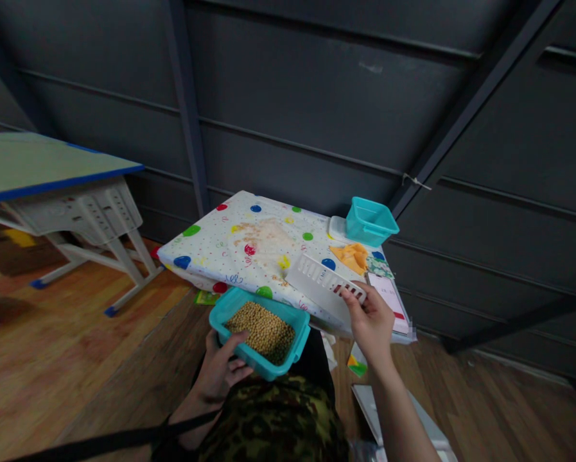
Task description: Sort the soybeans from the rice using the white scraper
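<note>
A teal plastic tub (295, 364) stands over my lap at the front edge of the table, tilted slightly. Round tan beans, which look like soybeans (263, 328), lie inside it. My left hand (225, 366) grips the tub's near left side, thumb over the rim. In my right hand (372, 314) is a white plastic board with a row of slots (319, 279), pinched at its right end and held just above the tabletop. Whether the board's far end touches the cloth I cannot tell.
The balloon-patterned tablecloth (210, 247) carries a pale brownish smear (266, 234). At the table's right are a second teal tub (372, 221), an orange cloth (350, 256) and a white-and-red card or pad (390, 298). Another desk (51, 163) stands left; a dark panelled wall (292, 83) rises behind.
</note>
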`<state>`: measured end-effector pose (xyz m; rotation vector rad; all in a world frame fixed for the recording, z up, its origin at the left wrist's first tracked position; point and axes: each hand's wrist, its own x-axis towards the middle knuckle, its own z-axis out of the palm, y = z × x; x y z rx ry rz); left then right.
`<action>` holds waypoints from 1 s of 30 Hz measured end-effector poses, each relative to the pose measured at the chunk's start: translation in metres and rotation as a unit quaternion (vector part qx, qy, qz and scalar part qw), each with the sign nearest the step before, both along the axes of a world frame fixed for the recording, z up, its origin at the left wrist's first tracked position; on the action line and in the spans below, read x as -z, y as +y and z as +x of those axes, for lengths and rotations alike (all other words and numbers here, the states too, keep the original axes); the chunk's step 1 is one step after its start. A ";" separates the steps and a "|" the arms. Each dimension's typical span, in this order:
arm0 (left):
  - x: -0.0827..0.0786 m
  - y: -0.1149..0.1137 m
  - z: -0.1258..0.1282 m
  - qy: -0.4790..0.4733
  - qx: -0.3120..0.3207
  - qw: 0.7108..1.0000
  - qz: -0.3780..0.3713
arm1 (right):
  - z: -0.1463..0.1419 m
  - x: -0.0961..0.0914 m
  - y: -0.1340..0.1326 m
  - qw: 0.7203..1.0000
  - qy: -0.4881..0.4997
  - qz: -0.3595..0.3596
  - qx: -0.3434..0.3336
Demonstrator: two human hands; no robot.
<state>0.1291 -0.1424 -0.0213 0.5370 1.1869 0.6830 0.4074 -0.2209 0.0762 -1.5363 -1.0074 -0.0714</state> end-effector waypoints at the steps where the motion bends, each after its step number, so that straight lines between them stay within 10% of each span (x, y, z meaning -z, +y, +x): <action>1: 0.000 0.000 0.000 0.002 0.000 1.000 0.000 | -0.001 0.000 -0.003 1.000 -0.005 -0.002 0.002; 30: -0.003 -0.004 0.003 0.005 -0.020 1.000 0.020 | -0.021 0.004 -0.005 1.000 -0.013 -0.013 -0.016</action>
